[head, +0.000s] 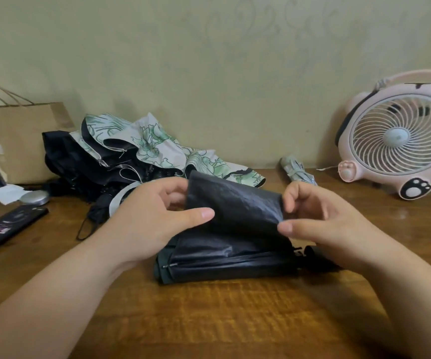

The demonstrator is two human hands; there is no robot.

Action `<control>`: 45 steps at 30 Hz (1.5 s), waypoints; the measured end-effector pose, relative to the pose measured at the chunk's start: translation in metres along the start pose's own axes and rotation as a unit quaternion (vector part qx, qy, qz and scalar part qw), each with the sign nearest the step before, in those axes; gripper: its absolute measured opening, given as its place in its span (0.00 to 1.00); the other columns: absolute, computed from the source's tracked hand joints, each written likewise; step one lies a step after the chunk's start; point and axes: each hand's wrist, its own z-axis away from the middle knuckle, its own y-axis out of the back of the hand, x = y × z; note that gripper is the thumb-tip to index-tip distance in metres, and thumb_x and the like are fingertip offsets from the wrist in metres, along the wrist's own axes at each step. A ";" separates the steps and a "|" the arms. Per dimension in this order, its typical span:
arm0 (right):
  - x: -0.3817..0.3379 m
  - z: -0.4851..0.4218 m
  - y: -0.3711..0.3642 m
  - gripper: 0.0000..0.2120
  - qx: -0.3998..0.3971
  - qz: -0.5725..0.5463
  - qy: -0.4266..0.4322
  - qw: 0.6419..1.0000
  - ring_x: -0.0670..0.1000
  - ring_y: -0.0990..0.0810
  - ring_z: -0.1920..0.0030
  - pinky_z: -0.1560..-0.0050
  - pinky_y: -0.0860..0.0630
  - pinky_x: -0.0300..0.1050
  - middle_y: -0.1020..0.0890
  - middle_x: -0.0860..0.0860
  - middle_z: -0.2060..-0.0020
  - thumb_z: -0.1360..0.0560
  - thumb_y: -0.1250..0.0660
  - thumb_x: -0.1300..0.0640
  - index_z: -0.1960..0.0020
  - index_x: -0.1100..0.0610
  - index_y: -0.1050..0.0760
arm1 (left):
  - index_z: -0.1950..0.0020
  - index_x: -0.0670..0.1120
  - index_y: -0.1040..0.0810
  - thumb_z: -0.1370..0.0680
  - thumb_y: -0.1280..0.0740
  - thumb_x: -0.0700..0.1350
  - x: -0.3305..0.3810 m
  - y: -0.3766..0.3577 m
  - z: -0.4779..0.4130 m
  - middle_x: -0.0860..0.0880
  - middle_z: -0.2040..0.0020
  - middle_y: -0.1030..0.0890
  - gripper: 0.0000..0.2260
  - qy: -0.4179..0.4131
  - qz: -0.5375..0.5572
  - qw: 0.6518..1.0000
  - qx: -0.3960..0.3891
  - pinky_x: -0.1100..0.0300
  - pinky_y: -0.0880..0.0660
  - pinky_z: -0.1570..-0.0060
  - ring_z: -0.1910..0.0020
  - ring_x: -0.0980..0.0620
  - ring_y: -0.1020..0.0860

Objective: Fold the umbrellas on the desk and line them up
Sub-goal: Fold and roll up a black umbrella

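Pinching crosswise black umbrella (224, 265), left hand (154, 218), right hand (323, 224), handle perhaps rightward

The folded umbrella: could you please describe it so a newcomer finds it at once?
Start at the pink fan at the back right of the desk. Just left of it lies a short umbrella. It alone is a tight pale roll; the floral umbrella and black umbrella are loose fabric.

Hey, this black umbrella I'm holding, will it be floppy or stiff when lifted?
Likely floppy on top: the black umbrella panel curls between left hand and right hand. The bundled lower part shows straight ribs, so probably stiffer. Sheen suggests slippery cloth.
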 end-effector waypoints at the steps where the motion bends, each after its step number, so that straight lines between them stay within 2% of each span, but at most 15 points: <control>1: -0.002 0.001 0.002 0.19 0.001 -0.052 -0.007 0.999 0.48 0.26 0.65 0.65 0.28 0.39 0.25 0.50 0.65 0.39 0.18 0.52 0.57 0.53 0.26 | 0.46 0.49 0.14 0.28 0.21 0.45 0.009 0.001 0.006 0.50 0.51 0.12 0.12 -0.013 0.000 1.000 -0.009 0.44 0.21 0.39 0.48 0.50 0.14; 3: -0.012 0.004 0.003 0.27 0.000 -0.137 -0.041 0.990 0.50 0.24 0.65 0.64 0.27 0.44 0.24 0.52 0.64 0.43 0.14 0.48 0.52 0.53 0.25 | 0.49 0.48 0.14 0.31 0.20 0.56 0.024 0.002 0.022 0.46 0.52 0.13 0.16 -0.039 -0.026 0.999 -0.017 0.41 0.21 0.40 0.49 0.44 0.15; 5: -0.025 0.009 0.003 0.30 0.003 -0.141 -0.086 0.986 0.53 0.19 0.63 0.63 0.24 0.46 0.19 0.54 0.62 0.39 0.16 0.53 0.41 0.53 0.24 | 0.52 0.51 0.15 0.34 0.24 0.61 0.033 0.001 0.043 0.48 0.53 0.13 0.18 -0.043 -0.050 0.997 -0.029 0.46 0.20 0.43 0.51 0.47 0.15; 7: -0.038 0.017 0.000 0.28 0.021 -0.085 -0.122 0.989 0.58 0.18 0.56 0.55 0.23 0.52 0.16 0.56 0.60 0.35 0.21 0.58 0.36 0.49 0.22 | 0.55 0.53 0.15 0.36 0.22 0.58 0.033 -0.005 0.068 0.49 0.54 0.13 0.14 -0.025 -0.012 0.998 -0.049 0.55 0.19 0.49 0.54 0.52 0.14; 10: -0.050 0.037 -0.010 0.25 0.063 -0.018 -0.139 0.988 0.57 0.18 0.56 0.51 0.24 0.54 0.16 0.57 0.60 0.36 0.18 0.58 0.41 0.44 0.17 | 0.59 0.51 0.21 0.40 0.19 0.54 0.026 -0.020 0.100 0.45 0.58 0.13 0.17 0.053 0.103 0.992 -0.059 0.62 0.20 0.57 0.60 0.50 0.16; 12: -0.049 0.057 -0.019 0.25 0.094 -0.011 -0.137 0.986 0.53 0.21 0.62 0.55 0.23 0.48 0.16 0.56 0.61 0.38 0.16 0.51 0.42 0.44 0.17 | 0.53 0.47 0.29 0.45 0.16 0.52 0.015 -0.029 0.110 0.42 0.60 0.14 0.30 0.122 0.206 0.970 -0.038 0.59 0.22 0.59 0.61 0.48 0.17; 15: -0.041 0.083 -0.043 0.20 0.133 -0.031 -0.138 0.981 0.50 0.23 0.64 0.57 0.25 0.45 0.16 0.57 0.63 0.37 0.21 0.52 0.46 0.43 0.16 | 0.42 0.51 0.29 0.45 0.15 0.49 0.009 -0.044 0.114 0.39 0.53 0.13 0.37 0.187 0.295 0.936 0.043 0.44 0.23 0.43 0.51 0.43 0.13; 19: -0.025 0.095 -0.068 0.13 0.193 -0.096 -0.164 0.963 0.47 0.28 0.73 0.72 0.31 0.34 0.18 0.56 0.66 0.29 0.25 0.60 0.46 0.49 0.15 | 0.37 0.54 0.28 0.34 0.23 0.38 0.013 -0.052 0.123 0.42 0.54 0.12 0.29 0.164 0.244 0.951 0.095 0.47 0.23 0.44 0.51 0.46 0.13; 23: -0.012 0.098 -0.071 0.13 0.239 -0.129 -0.154 0.950 0.45 0.24 0.70 0.68 0.27 0.32 0.19 0.57 0.65 0.28 0.27 0.67 0.45 0.55 0.15 | 0.43 0.50 0.21 0.33 0.23 0.38 0.006 -0.046 0.137 0.43 0.59 0.13 0.21 0.159 0.158 0.973 0.053 0.50 0.21 0.47 0.57 0.47 0.14; 26: -0.008 0.103 -0.071 0.15 0.233 -0.100 -0.149 0.956 0.44 0.23 0.68 0.65 0.26 0.31 0.21 0.55 0.67 0.31 0.25 0.63 0.46 0.54 0.15 | 0.52 0.54 0.15 0.32 0.21 0.36 -0.005 -0.044 0.145 0.45 0.61 0.14 0.15 0.150 0.091 0.984 0.024 0.55 0.22 0.52 0.62 0.51 0.16; 30: -0.004 0.112 -0.073 0.16 0.235 -0.034 -0.139 0.961 0.46 0.25 0.69 0.65 0.28 0.32 0.21 0.53 0.69 0.31 0.24 0.57 0.44 0.53 0.17 | 0.53 0.63 0.16 0.33 0.20 0.39 -0.010 -0.040 0.146 0.45 0.59 0.15 0.20 0.136 0.055 0.989 -0.002 0.55 0.19 0.55 0.60 0.45 0.18; 35: -0.002 0.123 -0.073 0.21 0.241 -0.045 -0.088 0.965 0.48 0.21 0.67 0.62 0.25 0.34 0.19 0.55 0.69 0.33 0.24 0.58 0.40 0.53 0.20 | 0.54 0.57 0.14 0.40 0.14 0.49 -0.009 -0.029 0.141 0.42 0.58 0.14 0.18 0.127 0.145 0.981 -0.006 0.56 0.19 0.57 0.61 0.47 0.18; 39: 0.001 0.130 -0.078 0.24 0.250 -0.017 -0.022 0.968 0.49 0.21 0.61 0.56 0.24 0.37 0.17 0.54 0.63 0.35 0.23 0.61 0.40 0.52 0.19 | 0.49 0.55 0.15 0.49 0.13 0.57 -0.007 -0.029 0.138 0.38 0.51 0.14 0.30 0.110 0.241 0.963 -0.048 0.61 0.21 0.61 0.59 0.47 0.15; 42: 0.001 0.133 -0.078 0.20 0.230 -0.001 -0.022 0.973 0.48 0.21 0.60 0.55 0.24 0.36 0.18 0.53 0.62 0.35 0.23 0.60 0.44 0.49 0.18 | 0.52 0.53 0.14 0.56 0.13 0.61 -0.006 -0.034 0.134 0.38 0.57 0.14 0.35 0.103 0.264 0.959 -0.003 0.68 0.25 0.73 0.69 0.53 0.18; 45: -0.004 0.132 -0.075 0.17 0.211 -0.021 -0.065 0.975 0.48 0.22 0.62 0.57 0.24 0.35 0.19 0.52 0.64 0.33 0.25 0.59 0.45 0.53 0.18 | 0.53 0.55 0.13 0.57 0.15 0.66 -0.008 -0.033 0.135 0.44 0.67 0.17 0.35 0.099 0.211 0.972 -0.003 0.66 0.26 0.73 0.74 0.54 0.23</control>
